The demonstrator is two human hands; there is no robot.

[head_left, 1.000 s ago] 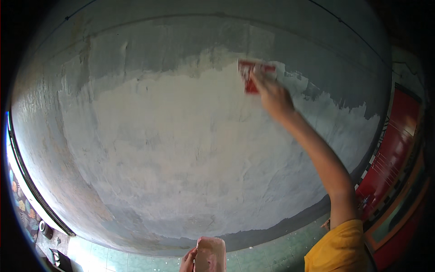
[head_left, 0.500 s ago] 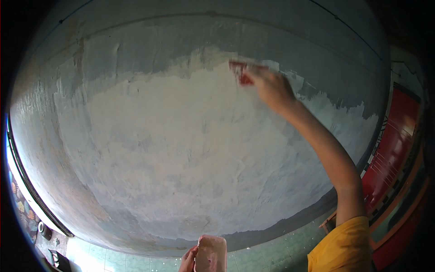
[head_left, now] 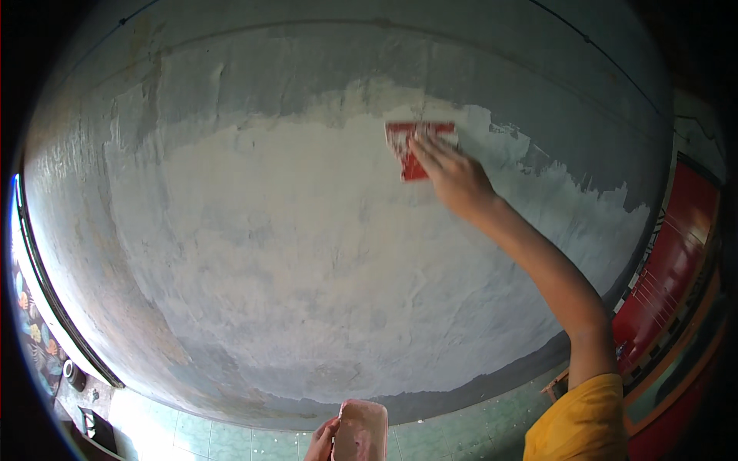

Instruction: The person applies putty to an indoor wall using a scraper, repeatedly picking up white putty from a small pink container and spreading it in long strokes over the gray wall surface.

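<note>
In my right hand [head_left: 460, 180] is a red putty spreader [head_left: 415, 170] smeared with whitish filler, its wide edge up. My fingers press its flat side against the wall [head_left: 292, 207], within the pale coated area near that area's upper border. Darker grey plaster shows above the ragged border. Low in the view, my left hand [head_left: 323, 442] grips the side of a pinkish rectangular tub [head_left: 361, 432]. Some pale pink paste lies inside the tub; its lower end is cut off by the picture's edge.
Green floor tiles [head_left: 231, 442] with white specks run along the wall's foot. A red panel [head_left: 667, 261] with a patterned border stands at the right. At the lower left are a dark round container [head_left: 74, 375] and a black object [head_left: 98, 430]. Thin cables [head_left: 586, 38] cross the upper wall.
My right hand has brought the spreader down the wall, and its face is now more fully seen. My left hand keeps the tub in nearly the same place.
</note>
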